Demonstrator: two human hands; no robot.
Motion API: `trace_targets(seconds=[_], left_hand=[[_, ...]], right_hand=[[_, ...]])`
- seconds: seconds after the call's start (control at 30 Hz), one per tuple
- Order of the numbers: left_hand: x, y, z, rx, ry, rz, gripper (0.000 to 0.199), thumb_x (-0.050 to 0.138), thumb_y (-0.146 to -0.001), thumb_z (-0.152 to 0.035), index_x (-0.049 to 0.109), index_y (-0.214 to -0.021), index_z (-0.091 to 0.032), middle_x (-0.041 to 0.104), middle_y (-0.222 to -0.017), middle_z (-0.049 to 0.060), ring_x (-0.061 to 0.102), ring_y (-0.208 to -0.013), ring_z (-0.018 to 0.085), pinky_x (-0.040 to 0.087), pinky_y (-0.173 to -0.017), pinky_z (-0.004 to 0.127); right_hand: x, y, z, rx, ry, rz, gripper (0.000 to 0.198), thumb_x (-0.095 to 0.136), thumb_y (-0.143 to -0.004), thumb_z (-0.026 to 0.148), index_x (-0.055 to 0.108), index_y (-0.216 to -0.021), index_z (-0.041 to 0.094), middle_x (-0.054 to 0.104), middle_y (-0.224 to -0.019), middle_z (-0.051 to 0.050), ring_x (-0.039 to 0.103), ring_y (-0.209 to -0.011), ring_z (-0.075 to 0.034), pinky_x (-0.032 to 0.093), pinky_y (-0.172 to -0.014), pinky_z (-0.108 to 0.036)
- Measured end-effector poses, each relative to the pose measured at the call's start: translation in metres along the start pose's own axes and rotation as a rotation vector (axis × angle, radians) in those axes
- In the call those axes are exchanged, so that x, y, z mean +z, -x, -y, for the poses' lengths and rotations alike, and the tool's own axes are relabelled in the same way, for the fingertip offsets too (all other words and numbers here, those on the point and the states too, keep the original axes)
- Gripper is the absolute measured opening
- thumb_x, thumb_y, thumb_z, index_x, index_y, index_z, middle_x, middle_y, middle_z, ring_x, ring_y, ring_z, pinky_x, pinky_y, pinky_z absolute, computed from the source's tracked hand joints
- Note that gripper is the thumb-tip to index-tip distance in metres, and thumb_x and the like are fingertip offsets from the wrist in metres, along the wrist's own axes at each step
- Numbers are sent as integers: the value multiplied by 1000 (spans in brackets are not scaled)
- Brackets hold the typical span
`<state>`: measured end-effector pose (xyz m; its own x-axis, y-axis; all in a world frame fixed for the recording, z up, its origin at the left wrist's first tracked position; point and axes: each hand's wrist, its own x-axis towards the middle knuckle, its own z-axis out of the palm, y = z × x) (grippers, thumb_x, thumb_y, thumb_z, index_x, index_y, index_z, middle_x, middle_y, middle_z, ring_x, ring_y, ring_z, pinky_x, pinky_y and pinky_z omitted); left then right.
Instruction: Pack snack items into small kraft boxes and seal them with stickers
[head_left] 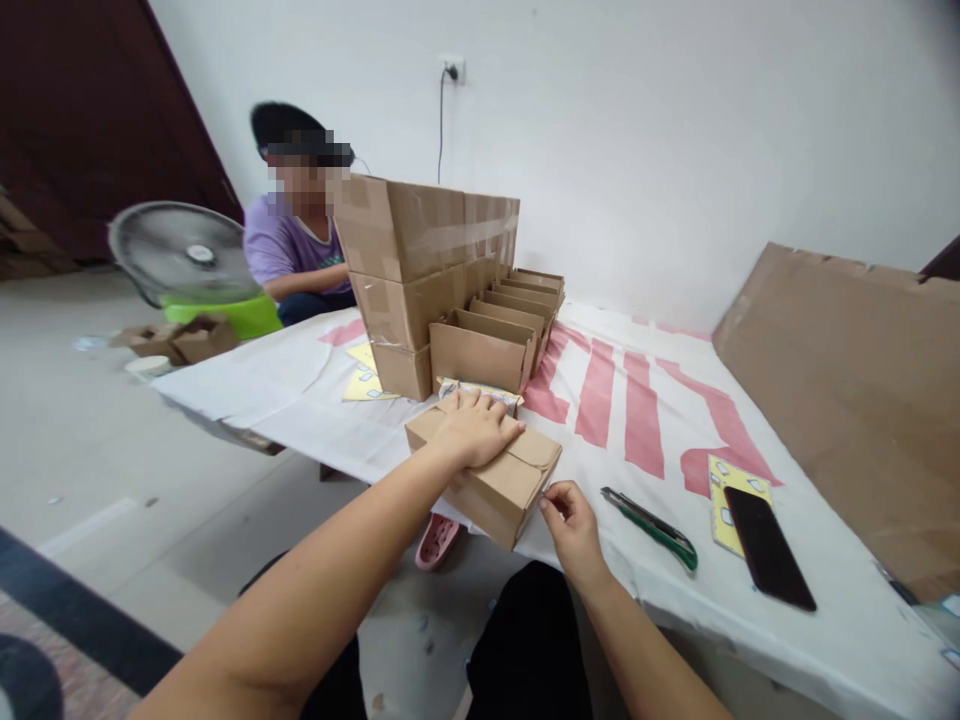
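A closed brown cardboard box (517,465) lies at the near edge of the table, its front corner jutting over the edge. My left hand (476,428) rests flat on its top, fingers spread. At the box's right end, my right hand (571,515) has thumb and index finger pinched together beside the corner; whatever is between them is too small to make out. Just behind the box, a yellow-and-white printed packet (480,393) is partly hidden by my left hand. A green box cutter (651,530) lies to the right of my right hand.
Taped cardboard boxes (420,240) form a stack beyond, beside a row of open boxes (480,350). A dark phone (769,548) overlaps a yellow card (724,500) at right. A large cardboard sheet (847,400) leans there. Another person (281,240) sits behind the stack near a fan (184,250).
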<state>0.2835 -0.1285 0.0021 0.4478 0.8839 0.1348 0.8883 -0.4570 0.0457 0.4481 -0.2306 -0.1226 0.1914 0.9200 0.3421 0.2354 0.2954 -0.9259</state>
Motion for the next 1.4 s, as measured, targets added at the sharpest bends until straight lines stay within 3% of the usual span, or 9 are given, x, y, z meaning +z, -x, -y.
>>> trace_targets(seconds=[0.23, 0.5, 0.67, 0.83, 1.2, 1.4], left_hand=[[2, 0, 1, 2, -1, -10, 58, 26, -90, -55, 56, -122, -18, 56, -126, 16, 42, -122, 35, 19, -103, 56], [1, 0, 1, 14, -8, -3, 58, 24, -90, -55, 57, -120, -17, 57, -125, 16, 42, -120, 35, 22, -101, 56], [3, 0, 2, 15, 3, -11, 59, 26, -90, -56, 57, -120, -17, 56, -126, 16, 41, -121, 36, 21, -101, 56], [5, -1, 3, 18, 22, -12, 60, 25, -89, -57, 56, -122, -17, 55, -128, 16, 39, -122, 36, 18, -102, 56], [3, 0, 3, 24, -3, -6, 59, 25, -90, -57, 56, -120, -18, 56, -127, 16, 41, -121, 35, 20, -102, 56], [4, -2, 2, -2, 10, 28, 60, 24, -90, -56, 50, -129, -18, 51, -134, 15, 35, -129, 36, 14, -106, 56]], right_hand=[[-2, -2, 2, -12, -15, -4, 12, 59, -80, 29, 53, -87, 21, 59, -80, 0, 57, -76, -15, 48, -72, -29], [-5, -1, 4, -60, 57, 26, 10, 55, -84, 29, 53, -79, 20, 56, -78, -1, 55, -75, -15, 46, -72, -29], [-2, 1, 1, -15, -8, -5, 13, 58, -81, 28, 53, -91, 21, 59, -84, -1, 57, -79, -16, 48, -74, -30], [0, -1, 3, -26, 48, -8, 9, 57, -81, 30, 54, -79, 21, 57, -76, 0, 55, -72, -15, 48, -70, -30], [-8, 13, 5, -55, 10, 44, 7, 53, -83, 27, 50, -80, 21, 54, -78, -1, 53, -75, -16, 44, -71, -29], [-20, 7, 14, -60, 32, -119, 10, 56, -82, 29, 50, -82, 21, 54, -78, -1, 54, -75, -16, 47, -71, -31]])
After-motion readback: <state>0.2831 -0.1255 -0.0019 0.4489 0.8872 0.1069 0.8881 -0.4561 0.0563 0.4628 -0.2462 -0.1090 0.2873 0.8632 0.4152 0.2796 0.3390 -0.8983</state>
